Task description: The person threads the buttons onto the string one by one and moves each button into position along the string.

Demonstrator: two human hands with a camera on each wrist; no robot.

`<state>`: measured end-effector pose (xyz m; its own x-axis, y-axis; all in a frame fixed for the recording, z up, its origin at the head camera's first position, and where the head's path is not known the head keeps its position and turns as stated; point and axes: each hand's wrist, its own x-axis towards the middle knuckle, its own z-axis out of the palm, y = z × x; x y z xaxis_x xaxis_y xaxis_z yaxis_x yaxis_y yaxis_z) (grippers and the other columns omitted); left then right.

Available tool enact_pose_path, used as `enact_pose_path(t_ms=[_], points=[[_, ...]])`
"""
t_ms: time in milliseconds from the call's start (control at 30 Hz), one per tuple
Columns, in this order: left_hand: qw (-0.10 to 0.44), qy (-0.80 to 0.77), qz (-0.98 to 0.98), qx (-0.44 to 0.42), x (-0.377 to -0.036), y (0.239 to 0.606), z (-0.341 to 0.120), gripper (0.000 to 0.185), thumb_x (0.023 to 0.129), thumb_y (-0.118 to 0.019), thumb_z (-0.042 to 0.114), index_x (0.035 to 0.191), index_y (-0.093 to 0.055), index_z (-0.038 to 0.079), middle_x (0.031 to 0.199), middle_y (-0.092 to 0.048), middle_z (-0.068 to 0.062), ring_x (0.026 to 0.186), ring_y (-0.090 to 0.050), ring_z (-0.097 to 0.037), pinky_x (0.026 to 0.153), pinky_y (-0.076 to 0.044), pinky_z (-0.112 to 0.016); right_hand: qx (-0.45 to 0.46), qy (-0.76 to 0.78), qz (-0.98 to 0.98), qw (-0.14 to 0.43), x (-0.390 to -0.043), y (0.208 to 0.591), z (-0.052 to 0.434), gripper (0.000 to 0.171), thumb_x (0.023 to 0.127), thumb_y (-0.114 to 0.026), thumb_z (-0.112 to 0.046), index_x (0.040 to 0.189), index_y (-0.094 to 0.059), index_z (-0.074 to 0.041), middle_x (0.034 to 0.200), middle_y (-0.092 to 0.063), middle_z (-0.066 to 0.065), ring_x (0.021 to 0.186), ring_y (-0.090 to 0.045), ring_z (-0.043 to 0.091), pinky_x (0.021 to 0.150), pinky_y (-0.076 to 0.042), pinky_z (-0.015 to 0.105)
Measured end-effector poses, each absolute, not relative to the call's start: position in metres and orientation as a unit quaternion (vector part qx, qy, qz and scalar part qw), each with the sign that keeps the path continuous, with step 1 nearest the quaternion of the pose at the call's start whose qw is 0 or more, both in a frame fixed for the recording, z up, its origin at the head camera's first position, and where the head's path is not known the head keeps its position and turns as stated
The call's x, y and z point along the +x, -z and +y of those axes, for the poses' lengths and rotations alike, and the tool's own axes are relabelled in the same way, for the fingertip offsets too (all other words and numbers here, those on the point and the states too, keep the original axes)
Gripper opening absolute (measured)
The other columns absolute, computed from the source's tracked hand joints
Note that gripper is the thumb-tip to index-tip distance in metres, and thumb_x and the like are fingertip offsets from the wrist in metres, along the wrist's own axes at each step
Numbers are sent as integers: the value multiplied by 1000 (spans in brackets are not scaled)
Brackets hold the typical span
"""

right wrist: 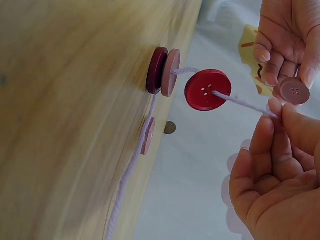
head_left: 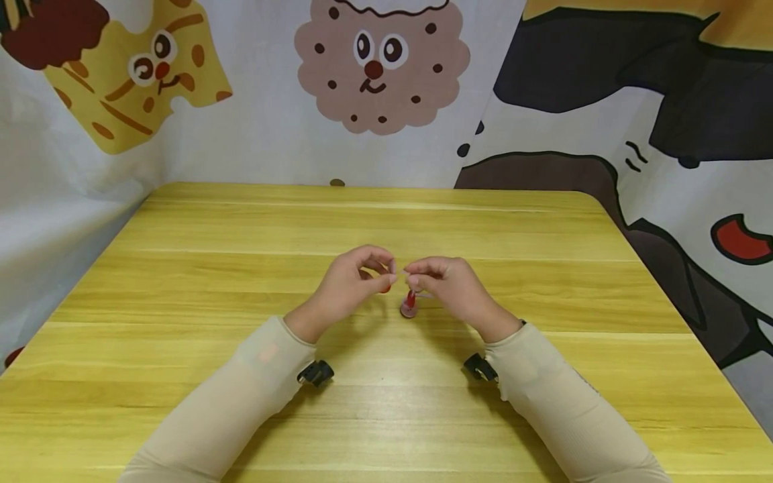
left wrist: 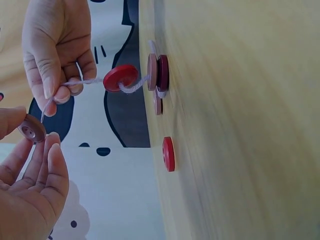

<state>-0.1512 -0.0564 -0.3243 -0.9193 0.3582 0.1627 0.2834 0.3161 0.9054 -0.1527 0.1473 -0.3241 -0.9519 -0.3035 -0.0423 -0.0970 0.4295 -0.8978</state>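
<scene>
My left hand (head_left: 344, 285) pinches a brownish-pink button (left wrist: 32, 128) by its edge between thumb and fingers. Close on its right, my right hand (head_left: 455, 288) pinches a lilac string (right wrist: 245, 104) near its end, whose short tip reaches up to that button in the left wrist view. Below the right fingertips a red button (right wrist: 208, 90) hangs threaded on the string. Lower down, a dusty-pink button (right wrist: 171, 73) and a dark red button (right wrist: 157, 70) lie face to face at the tabletop, the string running from them.
A loose red button (left wrist: 169, 154) and a pink button (right wrist: 148, 136) lie on the wooden table (head_left: 386, 416). The string's long tail (right wrist: 125, 180) trails over the tabletop. A cartoon-printed cloth (head_left: 260, 121) hangs behind the table's far edge.
</scene>
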Motion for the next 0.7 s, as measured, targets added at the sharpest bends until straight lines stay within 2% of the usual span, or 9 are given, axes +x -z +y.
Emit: enact_pose_path(t_ms=[67,300,433,500,700], points=[[38,-550,811,197,-151,325,-57,24,90,-68,10,112,-62,3,103,-66,-7,98,-62,-21,81,-52,-34,-121,515,843,92,-152,324,147,26,95,-62,-14,113,-67,2,99,-70,18,94,-66,30,87,-51,48],[48,-555,808,191,-151,324,-56,24,90,-67,8,113,-62,2,104,-65,-7,97,-61,-20,81,-52,-33,-130,494,856,73,-153,325,148,21,97,-59,-15,107,-67,1,95,-69,16,85,-63,26,78,-50,37],[50,-557,806,192,-150,325,-56,24,91,-67,8,113,-62,2,105,-65,-7,97,-61,-20,79,-53,-32,-134,504,850,76,-154,326,148,19,98,-57,-14,106,-65,2,92,-68,15,85,-62,28,79,-51,45],[51,-559,805,194,-150,325,-55,24,91,-67,8,113,-61,2,105,-65,-8,96,-61,-21,79,-53,-32,-136,505,849,77,-153,325,148,19,98,-56,-14,106,-65,1,92,-67,15,84,-63,26,80,-51,44],[47,-557,806,198,-150,324,-54,22,90,-67,7,112,-62,4,104,-66,-7,96,-62,-20,79,-53,-32,-144,502,849,74,-152,324,147,18,99,-56,-14,106,-64,1,92,-66,15,81,-60,25,76,-49,34]])
